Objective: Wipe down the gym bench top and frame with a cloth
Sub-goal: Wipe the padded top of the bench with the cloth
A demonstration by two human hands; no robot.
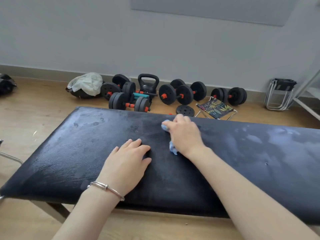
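Note:
A black padded gym bench top [69,153] runs across the view, dusty and smeared pale on its right part. My right hand [185,134] grips a bunched blue cloth [165,126] and holds it against the pad near the far edge, at the middle. The cloth shows beyond my fingers and below my palm. My left hand [128,163] lies flat on the pad with straight fingers, just left of the right hand. A silver bangle circles the left wrist. A piece of the bench frame [57,210] shows under the near left edge.
Beyond the bench, on the wooden floor along the wall, lie several black dumbbells [176,94], a kettlebell [148,84], a loose weight plate [185,110] and a plastic-covered bag [84,85]. A small patterned folding stool [215,108] and a folded stool [279,94] stand at the right.

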